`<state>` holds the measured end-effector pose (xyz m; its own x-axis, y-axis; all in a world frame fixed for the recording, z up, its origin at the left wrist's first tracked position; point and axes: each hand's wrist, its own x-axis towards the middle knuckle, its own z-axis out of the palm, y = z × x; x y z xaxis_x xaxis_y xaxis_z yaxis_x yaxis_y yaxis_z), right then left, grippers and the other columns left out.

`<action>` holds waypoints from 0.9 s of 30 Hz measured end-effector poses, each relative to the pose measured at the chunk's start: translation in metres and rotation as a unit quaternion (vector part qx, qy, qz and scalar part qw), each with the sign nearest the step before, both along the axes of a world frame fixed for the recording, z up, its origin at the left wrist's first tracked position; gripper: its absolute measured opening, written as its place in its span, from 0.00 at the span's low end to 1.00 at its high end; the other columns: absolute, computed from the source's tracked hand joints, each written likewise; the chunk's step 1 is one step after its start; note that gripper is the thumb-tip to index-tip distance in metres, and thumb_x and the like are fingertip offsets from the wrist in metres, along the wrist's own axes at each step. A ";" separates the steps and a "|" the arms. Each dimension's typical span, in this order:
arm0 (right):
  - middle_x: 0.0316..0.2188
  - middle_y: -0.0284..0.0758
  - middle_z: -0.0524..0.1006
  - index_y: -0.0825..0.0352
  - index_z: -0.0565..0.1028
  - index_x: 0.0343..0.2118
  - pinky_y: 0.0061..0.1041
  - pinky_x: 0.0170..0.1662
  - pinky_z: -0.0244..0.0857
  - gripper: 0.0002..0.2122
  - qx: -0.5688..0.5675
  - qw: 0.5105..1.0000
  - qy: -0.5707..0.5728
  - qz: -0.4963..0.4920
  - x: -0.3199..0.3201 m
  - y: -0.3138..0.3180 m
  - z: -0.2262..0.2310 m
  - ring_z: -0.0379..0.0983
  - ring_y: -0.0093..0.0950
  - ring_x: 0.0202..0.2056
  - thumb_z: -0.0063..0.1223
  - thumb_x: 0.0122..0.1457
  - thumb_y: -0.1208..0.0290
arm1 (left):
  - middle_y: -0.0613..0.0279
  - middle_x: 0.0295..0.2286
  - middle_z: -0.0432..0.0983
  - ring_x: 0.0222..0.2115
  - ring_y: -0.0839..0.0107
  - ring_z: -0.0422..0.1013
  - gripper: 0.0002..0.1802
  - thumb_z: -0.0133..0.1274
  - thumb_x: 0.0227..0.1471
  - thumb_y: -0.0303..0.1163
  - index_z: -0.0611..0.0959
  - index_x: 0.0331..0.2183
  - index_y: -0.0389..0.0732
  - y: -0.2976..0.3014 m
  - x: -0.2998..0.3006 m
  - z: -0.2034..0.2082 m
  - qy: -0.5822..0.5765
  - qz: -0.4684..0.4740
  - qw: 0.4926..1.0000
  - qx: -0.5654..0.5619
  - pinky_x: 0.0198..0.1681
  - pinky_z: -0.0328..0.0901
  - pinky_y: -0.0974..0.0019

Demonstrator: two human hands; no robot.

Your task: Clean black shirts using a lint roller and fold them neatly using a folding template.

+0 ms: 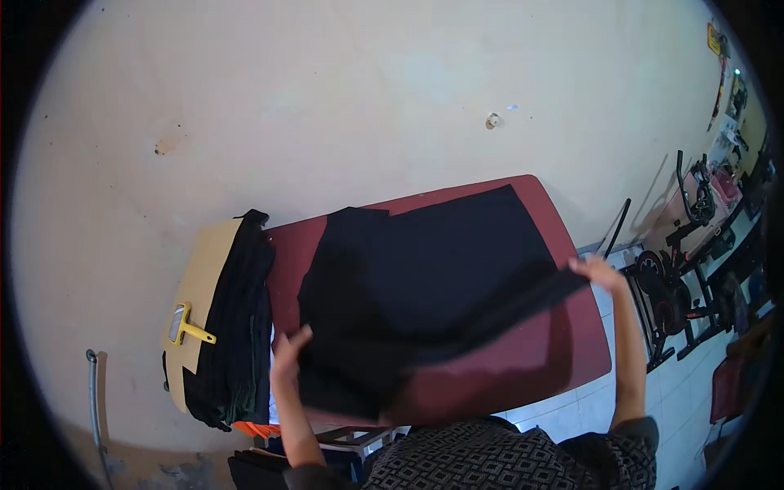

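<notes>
A black garment (pixel 433 253) is spread over the dark red tabletop (pixel 523 359), its near part lifted and blurred by motion. Which kind of garment it is, I cannot tell. At its right end, my right hand (pixel 600 271) pinches a corner of the cloth and holds it raised off the table. Near the lower left, my left hand (pixel 290 355) grips the garment's other end, thumb upward and most fingers hidden. Just left of that hand lies a stack of folded dark clothes (pixel 241 318).
A tan board (pixel 214 253) lies over the stack's left part, with a yellow-handled brush (pixel 186 325) on top. Behind the table rises a plain wall (pixel 327 106). An exercise bike (pixel 674 278) stands at the right; a grey metal pipe (pixel 94 408) is at far left. More dark cloth (pixel 253 469) sits below.
</notes>
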<state>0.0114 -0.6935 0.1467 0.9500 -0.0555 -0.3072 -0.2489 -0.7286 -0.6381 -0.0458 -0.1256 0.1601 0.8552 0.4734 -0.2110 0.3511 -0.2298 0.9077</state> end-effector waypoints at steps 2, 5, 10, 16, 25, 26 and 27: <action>0.19 0.30 0.70 0.70 0.72 0.22 0.25 0.28 0.57 0.23 0.018 0.986 -0.158 -0.046 0.044 0.000 0.041 0.62 0.22 0.23 0.48 0.49 0.48 | 0.54 0.43 0.67 0.42 0.64 0.65 0.31 0.54 0.44 0.40 0.67 0.47 0.33 0.056 0.058 0.017 -0.154 -0.048 0.965 -0.205 0.46 0.59 0.63; 0.18 0.25 0.67 0.69 0.73 0.22 0.21 0.29 0.56 0.21 0.158 0.930 -0.326 -0.064 0.110 -0.043 0.095 0.59 0.18 0.22 0.47 0.51 0.51 | 0.59 0.37 0.72 0.36 0.69 0.69 0.18 0.51 0.47 0.36 0.73 0.39 0.35 0.071 0.115 0.119 -0.260 -0.103 0.914 -0.293 0.42 0.64 0.65; 0.23 0.24 0.69 0.63 0.73 0.29 0.16 0.31 0.59 0.16 0.308 0.845 -0.433 -0.068 0.097 -0.019 0.231 0.62 0.14 0.26 0.48 0.52 0.52 | 0.58 0.39 0.71 0.40 0.70 0.67 0.17 0.49 0.49 0.36 0.74 0.40 0.36 0.100 0.094 0.257 -0.452 -0.108 0.861 -0.206 0.47 0.59 0.67; 0.25 0.26 0.69 0.63 0.72 0.32 0.17 0.30 0.60 0.14 0.356 0.769 -0.521 -0.106 0.009 -0.022 0.278 0.63 0.15 0.27 0.50 0.51 0.56 | 0.58 0.41 0.70 0.42 0.69 0.65 0.19 0.47 0.51 0.35 0.72 0.44 0.38 0.078 0.003 0.315 -0.595 0.011 0.778 -0.201 0.50 0.56 0.65; 0.36 0.33 0.71 0.69 0.69 0.42 0.16 0.32 0.62 0.15 0.399 0.708 -0.574 -0.101 -0.059 -0.034 0.288 0.68 0.18 0.34 0.46 0.55 0.66 | 0.54 0.41 0.68 0.41 0.67 0.65 0.19 0.42 0.53 0.36 0.71 0.44 0.37 0.136 -0.092 0.290 -0.573 0.058 0.772 0.268 0.48 0.59 0.63; 0.40 0.35 0.71 0.71 0.67 0.45 0.17 0.37 0.64 0.16 0.397 0.694 -0.591 -0.104 -0.072 -0.026 0.298 0.69 0.20 0.38 0.44 0.56 0.67 | 0.54 0.41 0.68 0.41 0.67 0.65 0.19 0.42 0.53 0.37 0.71 0.44 0.37 0.138 -0.092 0.291 -0.561 0.062 0.777 0.279 0.48 0.59 0.64; 0.47 0.37 0.67 0.71 0.63 0.49 0.19 0.45 0.63 0.17 0.452 0.655 -0.586 -0.155 -0.078 -0.016 0.305 0.66 0.23 0.45 0.40 0.57 0.71 | 0.54 0.40 0.68 0.41 0.67 0.65 0.19 0.42 0.52 0.37 0.71 0.44 0.37 0.136 -0.097 0.292 -0.547 0.069 0.780 0.296 0.48 0.59 0.64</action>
<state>-0.0666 -0.7091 0.4521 0.5497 -0.5996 0.5817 0.7503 0.0481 -0.6594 -0.1430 0.0108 0.4522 0.3026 0.3139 0.9000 -0.5005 -0.7513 0.4303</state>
